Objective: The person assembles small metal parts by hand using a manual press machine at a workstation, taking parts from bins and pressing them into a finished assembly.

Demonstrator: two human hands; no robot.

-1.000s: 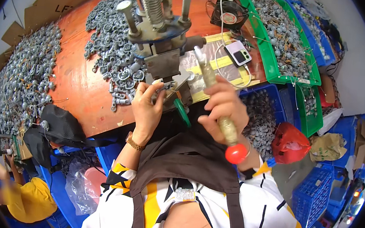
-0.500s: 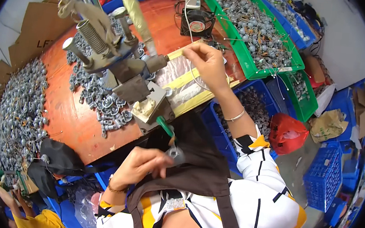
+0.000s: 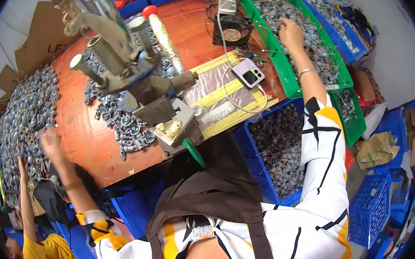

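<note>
My right hand (image 3: pixel 291 35) reaches over the long green tray (image 3: pixel 294 92), its fingers drawn together among small grey parts with thin wires (image 3: pixel 318 50); anything between the fingertips is too small to make out. Far to the left, my left hand (image 3: pixel 52 144) is at the edge of a large heap of grey wired parts (image 3: pixel 26 109), smeared by motion so its fingers do not show clearly. Between the arms stands a metal hand press (image 3: pixel 142 84) with a red-knobbed lever (image 3: pixel 165 39). A green handle-like piece (image 3: pixel 193 153) sticks out at its front.
Loose grey fittings (image 3: pixel 128 130) lie around the press on the orange table (image 3: pixel 80 140). A phone (image 3: pixel 248 74) on a cable and a small fan (image 3: pixel 232 30) sit to its right. A blue bin (image 3: pixel 284 156) stands below the green tray. At lower left, a co-worker's arm (image 3: pixel 27 200) reaches toward the heap.
My right hand has moved from beside the press up and right to the green tray. My left hand has left my lap, where it was near a round grey part, for the left heap.
</note>
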